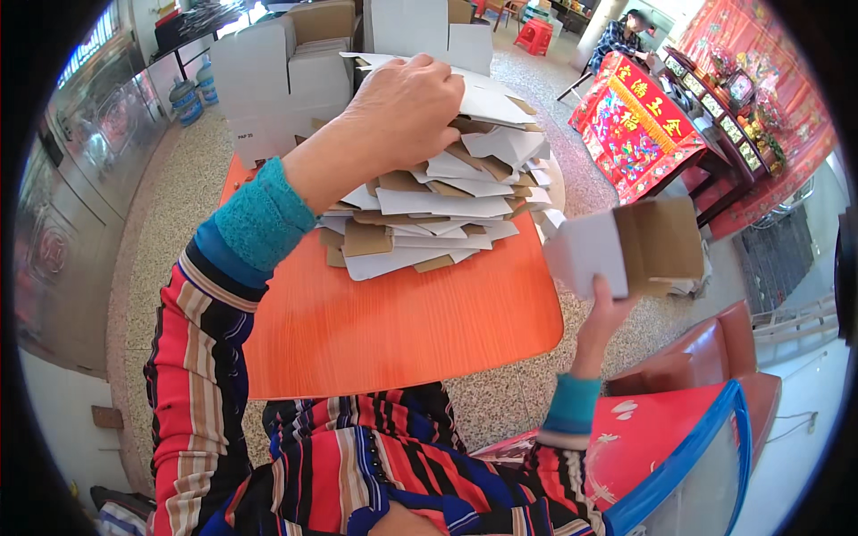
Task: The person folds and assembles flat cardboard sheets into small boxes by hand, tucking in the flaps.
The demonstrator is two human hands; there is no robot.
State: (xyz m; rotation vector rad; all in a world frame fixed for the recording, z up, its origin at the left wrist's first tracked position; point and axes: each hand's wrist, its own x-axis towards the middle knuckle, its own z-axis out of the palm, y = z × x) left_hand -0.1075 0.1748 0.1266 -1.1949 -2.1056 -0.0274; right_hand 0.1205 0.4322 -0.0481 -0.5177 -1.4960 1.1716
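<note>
The left hand point(407, 103) rests on top of a tall, untidy stack of flat cardboard blanks point(438, 201), its fingers curled over the far upper sheets and gripping one. The stack sits toward the far edge of the orange bench point(384, 322), with folded white cartons point(286, 80) piled behind it.

The right hand point(608, 313) holds a folded-up small box point(626, 250) out beyond the bench's right edge, over the floor; fingers clasp it from below. The box's long axis runs roughly left to right across the view, white face toward the person, brown open flaps pointing right.

The blanks lie askew and overhang one another, so I judge that tugging a sheet from the top could drag neighbours off the far side. The box, held only underneath and in mid-air, could tip and drop.
</note>
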